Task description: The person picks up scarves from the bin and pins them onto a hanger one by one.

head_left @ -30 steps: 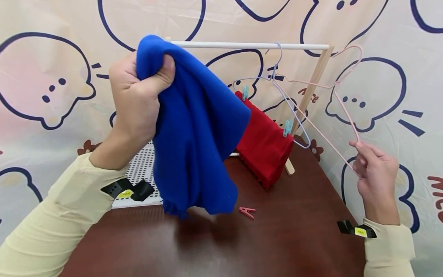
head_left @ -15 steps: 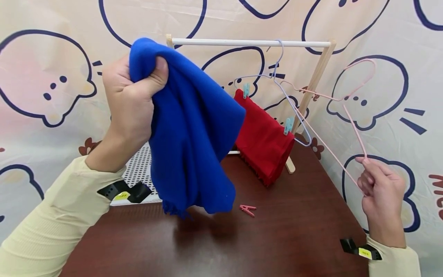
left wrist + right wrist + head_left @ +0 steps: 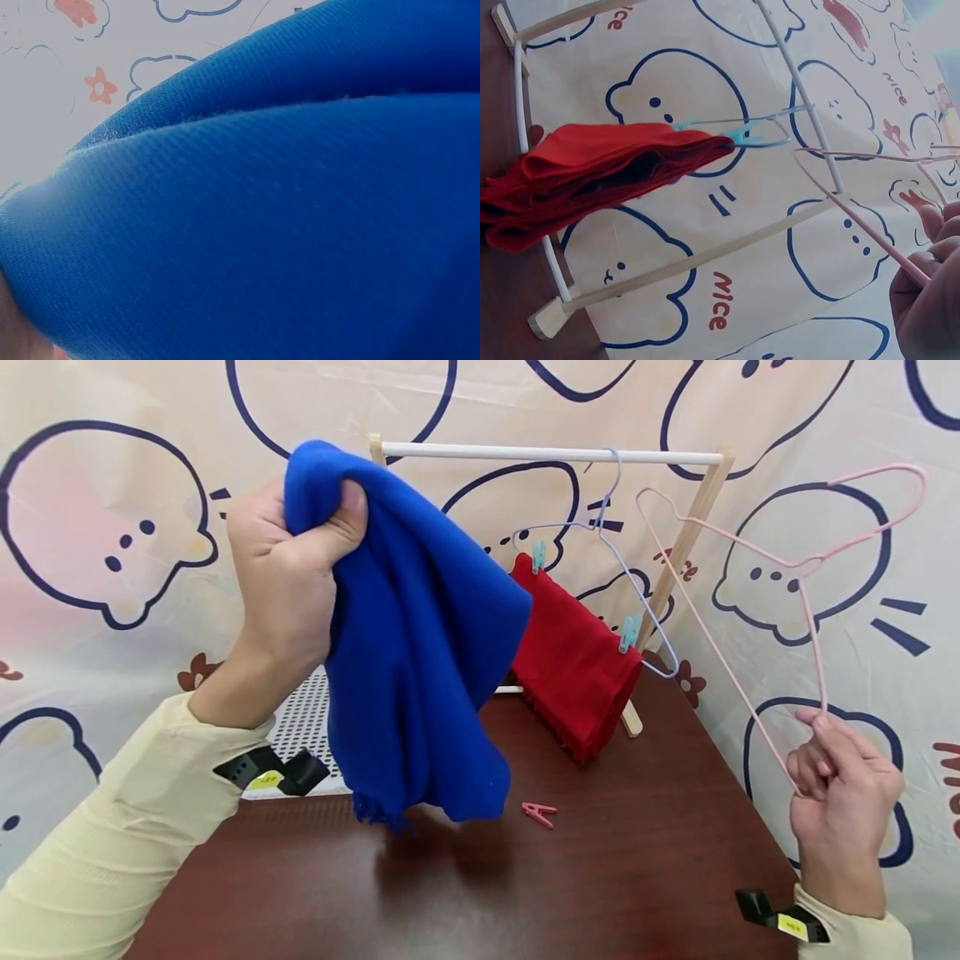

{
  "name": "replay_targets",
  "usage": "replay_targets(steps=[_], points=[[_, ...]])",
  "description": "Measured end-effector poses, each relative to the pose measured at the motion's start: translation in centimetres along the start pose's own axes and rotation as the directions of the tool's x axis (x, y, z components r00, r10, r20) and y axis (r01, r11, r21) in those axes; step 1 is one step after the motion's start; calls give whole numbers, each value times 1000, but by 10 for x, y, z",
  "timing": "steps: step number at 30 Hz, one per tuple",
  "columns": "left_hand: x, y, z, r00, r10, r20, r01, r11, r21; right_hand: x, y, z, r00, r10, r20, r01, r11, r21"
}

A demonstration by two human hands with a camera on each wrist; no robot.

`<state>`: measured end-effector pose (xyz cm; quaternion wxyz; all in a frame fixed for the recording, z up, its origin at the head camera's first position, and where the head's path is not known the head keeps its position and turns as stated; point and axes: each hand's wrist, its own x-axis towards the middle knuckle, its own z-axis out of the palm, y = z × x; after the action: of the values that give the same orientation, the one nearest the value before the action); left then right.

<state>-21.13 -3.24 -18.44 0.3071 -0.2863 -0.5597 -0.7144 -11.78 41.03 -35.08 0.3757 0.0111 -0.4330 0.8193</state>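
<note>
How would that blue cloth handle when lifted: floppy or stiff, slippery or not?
The blue cloth is probably floppy, since it droops in loose folds from the left hand. It seems unlikely to slip easily: the left wrist view shows a fuzzy, ribbed weave.

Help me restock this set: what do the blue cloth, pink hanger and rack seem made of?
Blue cloth: soft, matte textile, fibre unclear; fine ribbed weave and a fringe show. Pink hanger: thin and smooth, likely coated wire, though plastic is possible. Rack posts: probably bare wood, pale and matte; the white bar is smooth, painted or plastic, I can't tell.
</note>
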Motion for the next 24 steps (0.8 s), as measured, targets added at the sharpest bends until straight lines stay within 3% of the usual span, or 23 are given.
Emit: replay_targets(steps=[7,13,20,24], points=[[5,0,3,1000,12,-7,-12,1000,-8,-6,1,0,995,-80,56,73,992,103],[5,2,1,1000,11,-16,-11,1000,5,-12,3,5,978,-172,116,169,985,33],[8,3,3,1000,2,-14,-2,1000,1,-19,1,16,971,-75,226,20,972,236],[11,4,8,1000,30,0,-30,999,-10,-24,4,22,952,-58,302,-17,971,239]])
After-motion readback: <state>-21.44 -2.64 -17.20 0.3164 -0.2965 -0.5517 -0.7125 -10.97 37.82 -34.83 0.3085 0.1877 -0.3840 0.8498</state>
